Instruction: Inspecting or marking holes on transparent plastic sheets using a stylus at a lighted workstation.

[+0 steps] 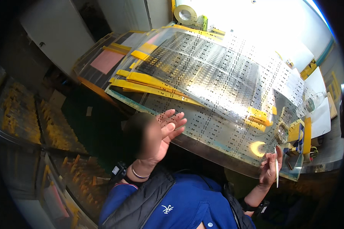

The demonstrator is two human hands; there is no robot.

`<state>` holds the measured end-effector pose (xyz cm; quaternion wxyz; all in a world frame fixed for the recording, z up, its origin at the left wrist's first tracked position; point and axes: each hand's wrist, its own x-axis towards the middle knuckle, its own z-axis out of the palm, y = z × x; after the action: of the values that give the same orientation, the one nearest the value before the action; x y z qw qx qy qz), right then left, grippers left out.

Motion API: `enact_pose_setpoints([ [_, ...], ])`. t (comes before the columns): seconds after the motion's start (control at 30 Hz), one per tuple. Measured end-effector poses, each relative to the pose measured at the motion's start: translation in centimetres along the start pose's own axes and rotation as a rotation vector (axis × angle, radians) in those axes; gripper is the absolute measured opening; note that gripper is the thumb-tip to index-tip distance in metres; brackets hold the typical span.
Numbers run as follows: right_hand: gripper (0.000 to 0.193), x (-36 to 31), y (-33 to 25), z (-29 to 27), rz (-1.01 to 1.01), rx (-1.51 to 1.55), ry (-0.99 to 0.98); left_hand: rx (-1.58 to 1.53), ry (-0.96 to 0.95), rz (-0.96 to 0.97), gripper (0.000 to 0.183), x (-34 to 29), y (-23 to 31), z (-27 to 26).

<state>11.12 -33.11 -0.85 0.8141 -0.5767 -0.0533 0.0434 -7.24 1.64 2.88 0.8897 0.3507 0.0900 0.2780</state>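
My left hand (pixel 165 133) is raised in front of the glass table's near edge, its fingers apart and nothing in it. A dark blurred patch hides part of that hand's outer side. At the table's near right corner, my right hand (pixel 269 170) is closed around a thin white pen-like tool (pixel 277 173). The tool stands nearly upright with its dark tip uppermost; its exact kind is unclear. Beyond both hands lies a large clear film sheet (pixel 202 68) with rows of small dark marks, yellow tape (pixel 160 88) along its edges.
A tape roll (pixel 185 15) stands at the far edge under a bright light. To the right are a clear plastic bottle (pixel 311 104), a yellow box (pixel 295 130) and scissors (pixel 313 153). Racks of yellow-edged sheets (pixel 19 114) line the left side; a pink paper (pixel 107 61) lies beyond.
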Motion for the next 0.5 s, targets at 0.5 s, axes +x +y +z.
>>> enact_pose_setpoints([
  [0.5,0.039,0.5,-1.8,1.0,0.032,-0.229,-0.030,1.450,0.023,0.763,0.046,1.1,4.5,-2.5],
])
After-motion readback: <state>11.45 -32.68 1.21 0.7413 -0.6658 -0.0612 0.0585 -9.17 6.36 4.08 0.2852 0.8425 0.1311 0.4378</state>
